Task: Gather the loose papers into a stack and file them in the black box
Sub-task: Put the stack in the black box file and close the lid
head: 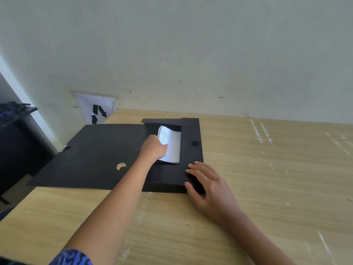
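Note:
The black box [193,131] lies open on the wooden table, its wide lid [89,155] folded out flat to the left. A stack of white papers [172,148] sits inside the box, its left edge curled upward. My left hand [153,148] reaches into the box and grips the papers' left edge. My right hand [207,186] rests flat, fingers spread, on the box's near right corner, holding nothing.
The table [267,178] is pale wood with scuff marks, set against a plain wall. A white sheet with black arrows [97,109] hangs at the table's far left corner. A dark cabinet [13,146] stands left of the table. The lid has a round finger hole [121,166].

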The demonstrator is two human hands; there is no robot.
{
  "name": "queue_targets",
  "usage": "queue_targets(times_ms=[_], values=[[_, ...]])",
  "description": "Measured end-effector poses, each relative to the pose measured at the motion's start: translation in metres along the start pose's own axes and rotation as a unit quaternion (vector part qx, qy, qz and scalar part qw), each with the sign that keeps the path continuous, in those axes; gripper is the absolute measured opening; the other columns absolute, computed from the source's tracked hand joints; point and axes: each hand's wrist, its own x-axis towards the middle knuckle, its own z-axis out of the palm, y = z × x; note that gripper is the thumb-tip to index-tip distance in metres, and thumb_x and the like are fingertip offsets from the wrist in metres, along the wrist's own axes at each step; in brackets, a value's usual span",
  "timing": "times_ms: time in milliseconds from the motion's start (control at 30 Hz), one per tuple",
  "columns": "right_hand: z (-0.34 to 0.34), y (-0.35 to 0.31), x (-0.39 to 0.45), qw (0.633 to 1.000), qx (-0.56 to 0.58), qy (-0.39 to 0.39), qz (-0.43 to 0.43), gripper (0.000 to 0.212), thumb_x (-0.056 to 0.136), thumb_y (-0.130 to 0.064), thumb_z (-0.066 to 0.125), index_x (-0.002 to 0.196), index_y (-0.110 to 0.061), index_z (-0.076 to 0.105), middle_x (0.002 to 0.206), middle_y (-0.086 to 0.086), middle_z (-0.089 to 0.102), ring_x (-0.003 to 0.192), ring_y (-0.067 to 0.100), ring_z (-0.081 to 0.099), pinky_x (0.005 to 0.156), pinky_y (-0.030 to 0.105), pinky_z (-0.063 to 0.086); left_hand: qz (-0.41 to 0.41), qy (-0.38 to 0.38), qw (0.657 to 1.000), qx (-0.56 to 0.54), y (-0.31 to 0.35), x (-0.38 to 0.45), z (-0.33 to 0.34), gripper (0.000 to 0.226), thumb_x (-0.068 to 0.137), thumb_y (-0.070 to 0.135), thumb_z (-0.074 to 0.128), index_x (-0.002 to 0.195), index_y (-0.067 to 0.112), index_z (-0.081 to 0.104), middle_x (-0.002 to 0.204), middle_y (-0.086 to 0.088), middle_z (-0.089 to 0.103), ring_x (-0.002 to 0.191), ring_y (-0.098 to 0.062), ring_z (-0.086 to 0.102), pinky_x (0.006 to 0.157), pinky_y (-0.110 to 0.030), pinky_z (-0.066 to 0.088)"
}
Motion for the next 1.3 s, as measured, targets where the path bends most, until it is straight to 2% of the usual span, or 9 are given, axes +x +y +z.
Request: queue_targets(times_ms=[267, 333, 433, 567, 700, 833, 967, 1167, 1300], values=[[-0.003, -0.003, 0.0, 1.0, -0.015, -0.02, 0.005, 0.046, 0.096, -0.049, 0.048, 0.132, -0.023, 0.062, 0.14, -0.015, 0.056, 0.142, -0.001, 0.033, 0.115, 0.014, 0.023, 0.029, 0.001, 0.998, 0.063, 0.011, -0.008, 0.015, 0.05, 0.1, 0.04, 0.054, 0.125, -0.004, 0.058, 0.105, -0.019, 0.068, 0.093, -0.031, 0.068, 0.058, -0.031, 0.041], [-0.004, -0.003, -0.001, 1.0, -0.019, -0.024, 0.006, 0.047, 0.097, -0.05, 0.047, 0.134, -0.024, 0.06, 0.141, -0.015, 0.054, 0.142, -0.002, 0.032, 0.115, 0.014, 0.023, 0.032, 0.005, 0.995, 0.091, 0.013, -0.009, 0.016, 0.057, 0.101, 0.046, 0.047, 0.121, -0.006, 0.061, 0.112, -0.02, 0.068, 0.108, -0.035, 0.065, 0.076, -0.037, 0.051], [-0.005, -0.004, 0.0, 1.0, -0.016, -0.023, 0.008, 0.048, 0.097, -0.05, 0.046, 0.134, -0.024, 0.06, 0.141, -0.014, 0.054, 0.142, 0.0, 0.033, 0.117, 0.022, 0.03, 0.027, -0.017, 0.989, 0.147, 0.011, -0.004, 0.019, 0.079, 0.093, 0.071, 0.024, 0.116, 0.008, 0.066, 0.116, -0.016, 0.067, 0.128, -0.035, 0.05, 0.096, -0.046, 0.041], [-0.008, -0.005, 0.0, 0.999, -0.021, -0.03, 0.007, 0.049, 0.097, -0.051, 0.044, 0.135, -0.024, 0.059, 0.142, -0.014, 0.054, 0.142, 0.001, 0.033, 0.117, 0.025, 0.032, 0.015, -0.062, 0.984, 0.166, 0.01, -0.007, 0.015, 0.099, 0.079, 0.082, 0.002, 0.139, 0.023, 0.055, 0.139, -0.011, 0.056, 0.143, -0.036, 0.031, 0.108, -0.055, 0.03], [-0.01, -0.009, -0.001, 0.998, -0.051, -0.046, 0.003, 0.049, 0.099, -0.049, 0.042, 0.138, -0.024, 0.056, 0.145, -0.012, 0.052, 0.143, 0.003, 0.033, 0.117, 0.023, 0.029, 0.074, 0.013, 0.989, 0.125, 0.004, -0.05, -0.016, 0.067, 0.099, 0.066, 0.025, 0.154, 0.03, 0.037, 0.156, -0.008, 0.04, 0.145, -0.038, 0.03, 0.107, -0.055, 0.037], [-0.002, -0.032, 0.006, 0.991, -0.129, -0.039, -0.023, 0.044, 0.1, -0.041, 0.042, 0.135, -0.019, 0.058, 0.14, -0.004, 0.058, 0.139, 0.015, 0.044, 0.114, 0.028, 0.029, 0.134, 0.148, 0.966, 0.163, -0.036, -0.088, -0.051, 0.054, 0.102, 0.055, 0.036, 0.151, 0.034, 0.042, 0.146, 0.002, 0.049, 0.133, -0.028, 0.042, 0.095, -0.044, 0.048], [0.028, -0.089, 0.022, 0.988, -0.129, -0.04, -0.071, 0.046, 0.1, -0.038, 0.046, 0.138, -0.015, 0.057, 0.14, -0.001, 0.059, 0.136, 0.019, 0.048, 0.113, 0.033, 0.035, 0.099, 0.191, 0.962, 0.169, -0.095, -0.116, -0.077, 0.052, 0.1, 0.053, 0.041, 0.149, 0.035, 0.046, 0.142, 0.007, 0.052, 0.13, -0.023, 0.044, 0.091, -0.039, 0.05], [0.065, -0.127, 0.021, 0.985, -0.121, -0.12, -0.032, 0.056, 0.104, -0.043, 0.028, 0.155, -0.018, 0.027, 0.163, -0.002, 0.025, 0.153, 0.017, 0.013, 0.122, 0.032, 0.002, -0.02, 0.212, 0.965, 0.155, -0.178, -0.131, -0.103, 0.057, 0.1, 0.053, 0.041, 0.152, 0.028, 0.042, 0.149, 0.001, 0.047, 0.135, -0.026, 0.041, 0.094, -0.041, 0.05], [0.068, -0.126, 0.017, 0.988, -0.108, -0.111, -0.021, 0.055, 0.104, -0.04, 0.032, 0.155, -0.019, 0.028, 0.163, -0.003, 0.024, 0.153, 0.016, 0.009, 0.119, 0.029, -0.004, -0.056, 0.224, 0.965, 0.126, -0.213, -0.127, -0.114, 0.057, 0.099, 0.05, 0.045, 0.149, 0.024, 0.044, 0.15, -0.003, 0.047, 0.136, -0.03, 0.042, 0.099, -0.046, 0.048]])
